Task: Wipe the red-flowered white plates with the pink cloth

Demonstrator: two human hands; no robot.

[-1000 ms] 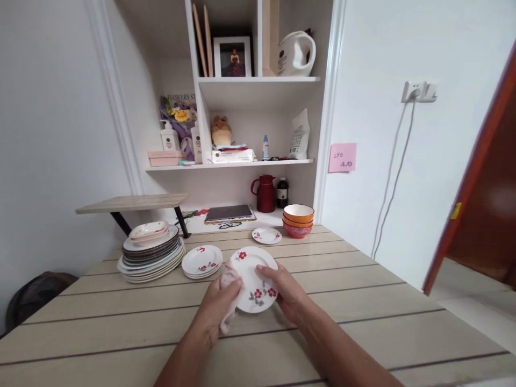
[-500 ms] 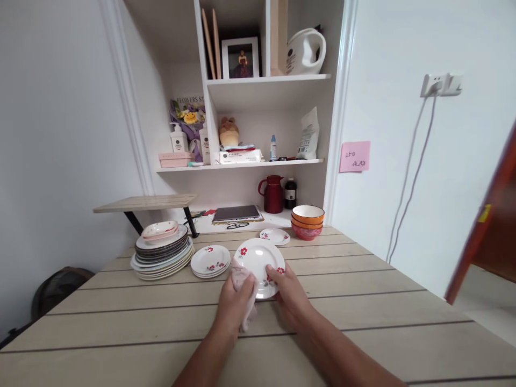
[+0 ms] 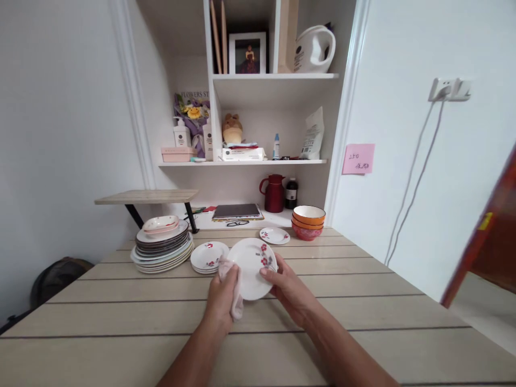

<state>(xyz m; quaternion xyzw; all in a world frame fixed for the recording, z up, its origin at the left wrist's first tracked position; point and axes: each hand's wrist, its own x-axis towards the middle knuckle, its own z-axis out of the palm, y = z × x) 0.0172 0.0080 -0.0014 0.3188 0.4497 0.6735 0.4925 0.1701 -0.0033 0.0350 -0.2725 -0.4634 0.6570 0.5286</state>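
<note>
A white plate with red flowers is held tilted above the table, its face toward me. My right hand grips its right edge, thumb on the face and fingers behind. At the plate's left edge my left hand is closed on a pale pink cloth, which is pressed against the rim. Just behind the left hand sits a short stack of similar flowered plates. One more small flowered plate lies farther back.
At the left stands a tall stack of plates topped by pink-rimmed dishes, beside a small raised shelf. Stacked bowls stand at the back right. Behind are a red jug, a dark laptop-like slab and glasses.
The held plate has turned, so its flowers now sit at the upper right. Both hands, the cloth and the plate have shifted slightly left. The camera view has moved a little.
</note>
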